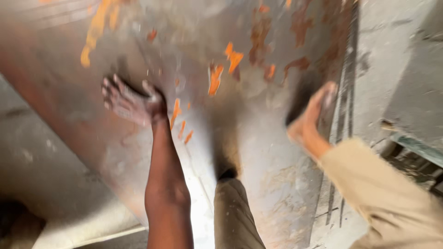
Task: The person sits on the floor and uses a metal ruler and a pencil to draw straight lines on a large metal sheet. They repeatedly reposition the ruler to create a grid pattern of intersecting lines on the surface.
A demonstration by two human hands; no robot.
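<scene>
The head view is blurred by motion, and a large, worn grey metal sheet (258, 133) streaked with rust and flecked with orange paint is seen to fill most of it, running from the upper left corner down to the lower middle; the left hand (131, 102) is laid flat against the sheet near its left edge, its fingers (110, 90) spread wide and open, nothing being gripped; the bare left forearm (166, 184) is stretched up from the bottom edge of the frame; small orange flakes (182, 127) are scattered just beside the wrist, and larger orange patches (224, 69) lie further up toward the sheet's middle; the right hand (311, 117) is held near the sheet's right edge, its fingers extended and loosely together; whether anything is touched or gripped there cannot be told, the blur being too heavy, though a dark shadow (302, 94) lies right beside the palm; the right arm is covered by a tan sleeve (392, 203) reaching in from the lower right corner; a trouser leg of tan cloth (235, 216) with a dark shoe tip (227, 174) is planted on the sheet's lower middle, between the two arms; dark parallel grooves (344, 106) are seen along the right edge, and beyond them a pale concrete floor (406, 60); pale ground (41, 170) is also seen past the sheet's left edge.
</scene>
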